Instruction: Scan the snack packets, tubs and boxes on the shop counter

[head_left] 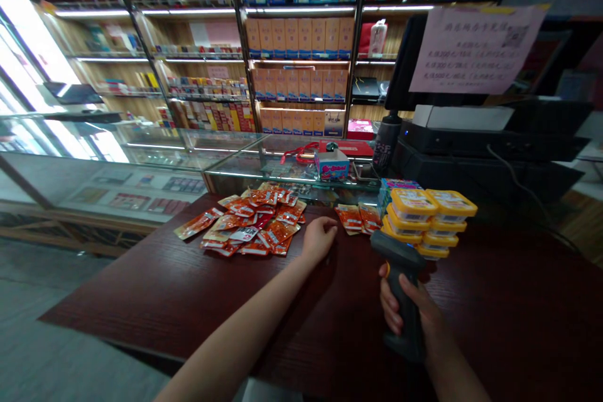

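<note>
My right hand (409, 301) is wrapped around the grip of a dark barcode scanner (402, 289), whose head points forward at the stacked yellow-lidded tubs (414, 204). On the table, my left hand (320, 239) rests with its fingers loosely curled, and nothing shows in it. Just left of that hand lies a heap of orange-red snack packets (264, 217), one darker red packet among them. A few similar packets (358, 218) lie apart, between my left hand and the tubs. The scanner head covers part of the lower tubs.
Behind the dark wooden table (188, 289) runs a glass display counter (264, 163), with a small pink-and-blue box (332, 166) on it. At the right stands a monitor (405, 63) with a paper sign (475, 47). Shelves of boxed goods (299, 38) line the wall.
</note>
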{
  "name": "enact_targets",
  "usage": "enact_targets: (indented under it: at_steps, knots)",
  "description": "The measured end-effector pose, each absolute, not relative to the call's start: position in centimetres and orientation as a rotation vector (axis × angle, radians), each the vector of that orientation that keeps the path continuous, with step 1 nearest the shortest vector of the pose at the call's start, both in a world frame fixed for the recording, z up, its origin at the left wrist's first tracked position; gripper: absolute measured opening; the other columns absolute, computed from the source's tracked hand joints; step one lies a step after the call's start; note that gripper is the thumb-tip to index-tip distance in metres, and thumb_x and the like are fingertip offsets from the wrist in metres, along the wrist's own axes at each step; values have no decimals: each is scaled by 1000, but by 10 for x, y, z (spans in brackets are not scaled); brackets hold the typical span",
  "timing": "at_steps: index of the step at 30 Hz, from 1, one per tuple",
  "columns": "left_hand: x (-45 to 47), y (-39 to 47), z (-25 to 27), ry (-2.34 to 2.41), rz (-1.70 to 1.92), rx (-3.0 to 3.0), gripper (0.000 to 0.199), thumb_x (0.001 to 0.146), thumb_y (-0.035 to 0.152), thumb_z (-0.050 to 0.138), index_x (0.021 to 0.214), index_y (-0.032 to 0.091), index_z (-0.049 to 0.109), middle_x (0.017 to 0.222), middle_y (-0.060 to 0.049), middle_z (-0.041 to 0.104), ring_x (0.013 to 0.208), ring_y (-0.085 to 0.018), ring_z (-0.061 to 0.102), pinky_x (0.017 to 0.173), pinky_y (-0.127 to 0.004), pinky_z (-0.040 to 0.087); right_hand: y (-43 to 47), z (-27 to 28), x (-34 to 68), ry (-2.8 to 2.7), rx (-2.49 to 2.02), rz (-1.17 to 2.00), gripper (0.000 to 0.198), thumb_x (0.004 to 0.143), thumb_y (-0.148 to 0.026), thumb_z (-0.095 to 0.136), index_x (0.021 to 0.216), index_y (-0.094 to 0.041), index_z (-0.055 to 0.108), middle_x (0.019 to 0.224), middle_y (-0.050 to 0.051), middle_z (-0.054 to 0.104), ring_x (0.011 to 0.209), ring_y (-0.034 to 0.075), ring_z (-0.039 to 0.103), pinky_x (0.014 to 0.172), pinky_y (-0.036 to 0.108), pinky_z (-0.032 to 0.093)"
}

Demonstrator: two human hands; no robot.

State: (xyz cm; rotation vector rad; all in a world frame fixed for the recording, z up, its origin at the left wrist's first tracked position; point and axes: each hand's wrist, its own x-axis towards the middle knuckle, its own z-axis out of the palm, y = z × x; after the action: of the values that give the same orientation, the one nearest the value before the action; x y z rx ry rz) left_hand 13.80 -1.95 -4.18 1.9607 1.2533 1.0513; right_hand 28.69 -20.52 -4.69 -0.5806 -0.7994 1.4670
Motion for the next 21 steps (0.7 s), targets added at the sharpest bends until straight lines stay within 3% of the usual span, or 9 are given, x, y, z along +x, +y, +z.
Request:
enact_targets:
  at_steps: [5,9,14,21]
  knots:
    - [93,-10,-17,1727,882,2317,20,82,21,54,95,16,68,99,-11,69,98,-24,60,90,-35,44,-209,-43,284,-768,-618,1452,24,86,-42,58,98,-21,57,58,-5,52,38,6,47,35,15,40]
    - [77,13,-1,2085,669,2400,32,85,33,52,104,10,64,110,-18,63,111,-32,52,92,-39,40,-209,-40,282,-773,-624,1455,25,85,-43,60,98,-22,57,57,-5,53,38,6,46,35,17,40]
    - [75,29,-1,2156,464,2402,47,77,46,62,111,13,58,112,-17,63,116,-33,48,89,-39,41,-211,-39,280,-741,-647,1446,25,84,-43,61,97,-21,57,57,-5,53,38,6,46,35,16,39]
    - [77,32,-1,2209,486,2293,55,67,43,72,110,13,55,112,-18,62,117,-35,50,90,-39,39,-207,-42,281,-755,-642,1451,26,83,-43,63,97,-21,58,57,-4,54,37,7,46,34,18,40]
